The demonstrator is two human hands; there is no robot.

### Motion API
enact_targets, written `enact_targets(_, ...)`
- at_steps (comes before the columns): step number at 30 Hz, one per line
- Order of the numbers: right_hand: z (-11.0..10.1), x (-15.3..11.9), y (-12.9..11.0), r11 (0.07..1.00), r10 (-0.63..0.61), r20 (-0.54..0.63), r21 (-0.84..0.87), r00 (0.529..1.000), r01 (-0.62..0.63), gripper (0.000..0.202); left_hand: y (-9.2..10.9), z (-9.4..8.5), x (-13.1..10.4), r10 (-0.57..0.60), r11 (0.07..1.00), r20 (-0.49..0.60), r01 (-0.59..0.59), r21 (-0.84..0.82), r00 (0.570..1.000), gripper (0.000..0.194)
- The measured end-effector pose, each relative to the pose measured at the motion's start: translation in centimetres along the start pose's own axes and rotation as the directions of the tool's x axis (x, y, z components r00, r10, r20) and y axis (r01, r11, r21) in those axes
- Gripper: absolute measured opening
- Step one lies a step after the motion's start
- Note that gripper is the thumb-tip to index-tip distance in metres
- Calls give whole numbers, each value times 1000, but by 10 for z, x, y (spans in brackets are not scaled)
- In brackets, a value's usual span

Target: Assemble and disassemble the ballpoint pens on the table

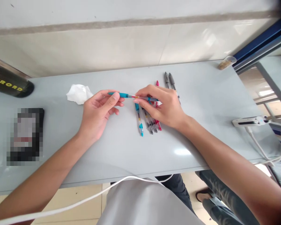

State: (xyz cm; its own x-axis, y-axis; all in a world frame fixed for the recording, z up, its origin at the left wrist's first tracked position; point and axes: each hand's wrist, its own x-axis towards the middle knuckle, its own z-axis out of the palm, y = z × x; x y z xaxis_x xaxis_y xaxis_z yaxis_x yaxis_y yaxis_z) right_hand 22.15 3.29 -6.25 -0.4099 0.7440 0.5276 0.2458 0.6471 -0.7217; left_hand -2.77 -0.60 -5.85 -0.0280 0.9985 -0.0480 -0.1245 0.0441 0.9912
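Observation:
A teal pen (pixel 123 95) lies level between my hands above the table. My left hand (pixel 99 109) pinches its teal end between thumb and fingers. My right hand (pixel 162 104) grips the clear barrel with thumb and index finger, the other fingers curled under. Below my right hand, several pens lie side by side on the table: a teal one (pixel 139 120) on the left, grey-black ones (pixel 147 121) in the middle, and a red one (pixel 157 83) partly hidden by the hand. Two grey pens (pixel 170 80) lie behind, their lower parts partly covered.
Crumpled white tissue (pixel 78 94) is left of my hands. A dark bottle (pixel 10 82) and a blurred black object (pixel 27 136) are at the far left. A small clear cup (pixel 226 62) and a white device with a cable (pixel 249 121) are at the right.

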Motion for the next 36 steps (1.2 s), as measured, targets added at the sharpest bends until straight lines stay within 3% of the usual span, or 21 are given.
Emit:
enact_targets(5, -2, -1, 2, 992, -84, 70, -85, 994, 90, 29, 1, 2, -2, -1, 1000, 20, 1, 27, 1000, 37)
enact_targets(10, -6, 0, 3, 981, -59, 122, -178, 991, 80, 43, 1, 5, -3, 33, 998, 26, -34, 52, 999, 32)
enact_targets(18, -3, -3, 7, 931, -136, 178, -313, 975, 187, 41, -2, 5, -6, 59, 997, 33, -61, 53, 998, 25)
enact_targets(26, -7, -1, 1, 950, -81, 234, -276, 969, 147, 40, -5, 3, -7, 105, 987, 36, -108, 122, 994, 18)
enact_targets(32, -9, 0, 0, 969, -1, 236, -240, 972, 60, 43, -6, 5, -10, 204, 936, 66, -214, 278, 977, 29)
enact_targets(36, -19, 3, 1, 938, 37, 144, -346, 989, 15, 43, -12, 5, -12, 285, 856, 196, -341, 388, 938, 62)
